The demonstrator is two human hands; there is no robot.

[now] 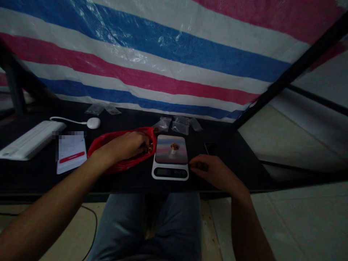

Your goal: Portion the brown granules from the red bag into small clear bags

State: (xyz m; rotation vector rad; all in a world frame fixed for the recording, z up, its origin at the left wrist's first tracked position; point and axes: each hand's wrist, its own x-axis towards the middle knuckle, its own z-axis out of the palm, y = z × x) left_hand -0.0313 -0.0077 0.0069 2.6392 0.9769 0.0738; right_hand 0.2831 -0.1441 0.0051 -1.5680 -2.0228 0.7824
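My left hand (136, 143) reaches into a red plastic bag (95, 143), its fingers bent down among small brown pieces (148, 148). The fingertips are partly hidden, so what they grip is unclear. Right of the bag stands a white digital kitchen scale (170, 175) with a shiny platform. On that platform sits a small pale cup (173, 151) heaped with brown pieces (174, 146). My right hand (210, 168) rests at the scale's right edge, fingers loosely curved, with a gap between thumb and fingers and nothing visible in it.
Small clear zip bags (181, 127) lie behind the scale, and more clear bags (95, 108) lie farther left. A dark flat object (210, 148) is beyond my right hand. At left are a printed card (71, 150), a white power strip (32, 139) and a round white device (94, 123).
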